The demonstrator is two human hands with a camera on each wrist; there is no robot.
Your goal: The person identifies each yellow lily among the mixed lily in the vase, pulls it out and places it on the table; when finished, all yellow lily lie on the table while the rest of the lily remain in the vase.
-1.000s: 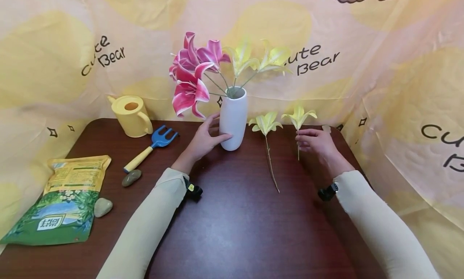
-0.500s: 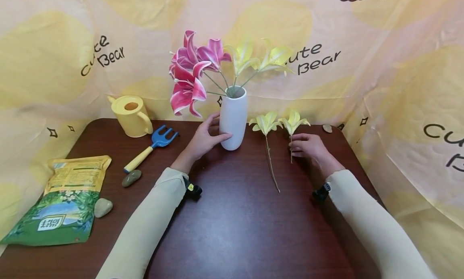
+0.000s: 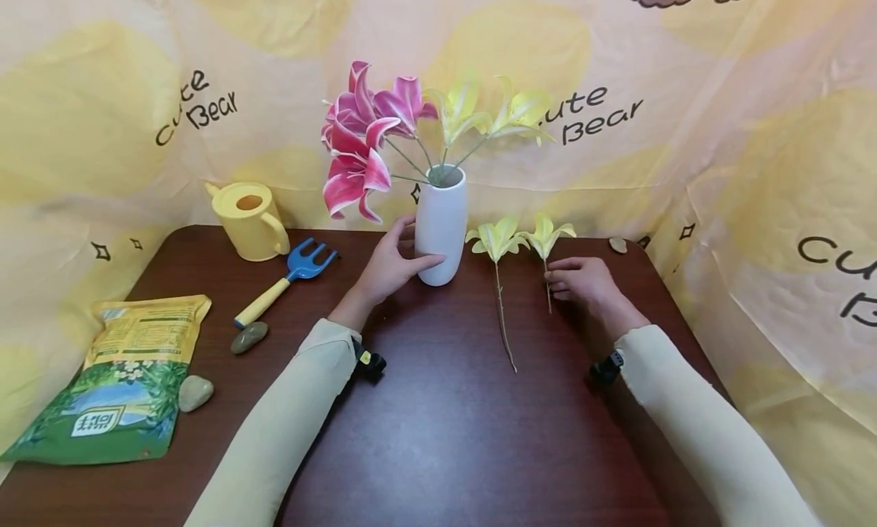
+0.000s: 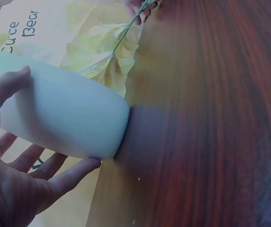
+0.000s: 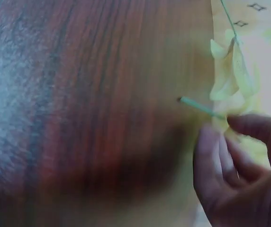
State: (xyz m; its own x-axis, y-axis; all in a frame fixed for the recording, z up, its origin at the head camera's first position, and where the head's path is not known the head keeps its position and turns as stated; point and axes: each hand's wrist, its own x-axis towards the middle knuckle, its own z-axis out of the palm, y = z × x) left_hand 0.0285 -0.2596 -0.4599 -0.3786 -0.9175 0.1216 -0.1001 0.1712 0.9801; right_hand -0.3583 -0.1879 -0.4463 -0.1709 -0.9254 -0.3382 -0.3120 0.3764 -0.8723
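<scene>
While the left hand [image 3: 387,269] cupped a white vase [image 3: 441,226], the right hand [image 3: 588,282] pinched a yellow lily [image 3: 545,238].
Near a second yellow lily [image 3: 496,239] on the dark table [image 3: 438,428], the right fingertips closed on the held stem [image 5: 199,108]; the left thumb and fingers, parted widely, gripped the upright vase, pink lilies [image 3: 359,170] and yellow blooms [image 3: 457,116] leaning from it before a printed cloth [image 3: 274,47].

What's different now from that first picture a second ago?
The right hand moved left, toward the white vase, bringing its yellow flower along, with the stem in its fingers. The other yellow flower shifted slightly left too. Nothing was newly grabbed or let go. The left hand stayed on the vase; the watering can, blue fork and bag stayed put.
</scene>
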